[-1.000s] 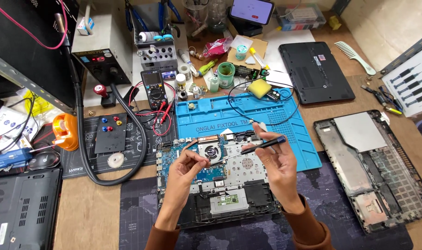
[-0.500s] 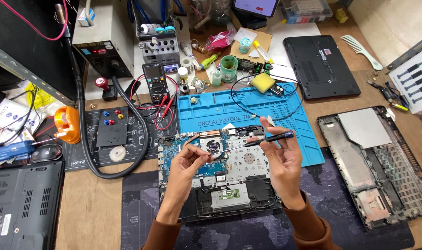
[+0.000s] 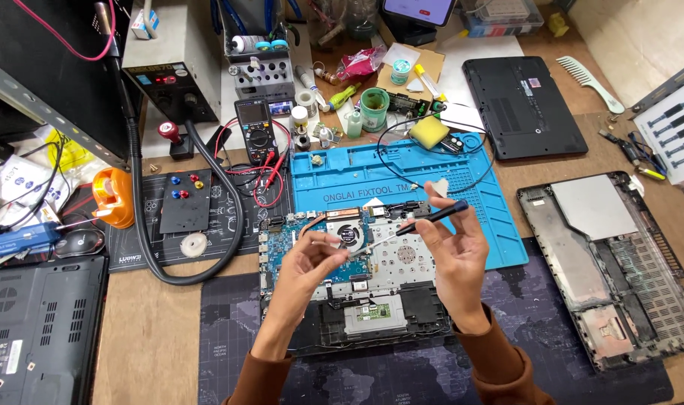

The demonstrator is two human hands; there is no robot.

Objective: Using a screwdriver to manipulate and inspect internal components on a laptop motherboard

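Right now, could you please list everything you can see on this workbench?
opened laptop: one, blue board, black frame, centre, under both hands
screwdriver: one, black handle, in the right hand
blue mat: one, behind the laptop
multimeter: one, black, left of the mat
bottom cover: one, grey-black, right
closed laptop: one, black, upper right
comb: one, pale green, upper right
tape roll: one, orange, left
black hose: one, left of centre
left hand: one, fingertips at the screwdriver tip
right hand: one, holding the screwdriver

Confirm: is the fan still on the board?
Yes, the fan sits on the blue board just beyond the left hand.
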